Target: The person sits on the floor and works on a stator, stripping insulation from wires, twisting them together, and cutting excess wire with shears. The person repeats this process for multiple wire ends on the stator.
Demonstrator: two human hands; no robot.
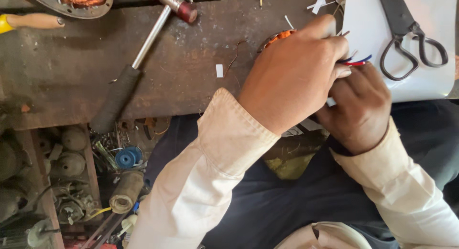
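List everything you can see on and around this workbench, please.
Steel-shafted hammer with black grip: one, silver and black, lying diagonally on the bench.
Dark metal scissors: one pair, black, on the white sheet.
White paper sheet: one, top right.
Wooden tool handle with yellow end: one, top left.
Copper-wound motor part: one, orange, under the left hand.
Red and blue wires: a few, between the fingertips.
Blue spool: one, below the bench among scrap.
Left hand: one, on the motor part.
Right hand: one, pinching the wires.

One hammer (pixel 143 53), one pair of scissors (pixel 406 33), one white sheet (pixel 373 33), two hands (pixel 291 77)
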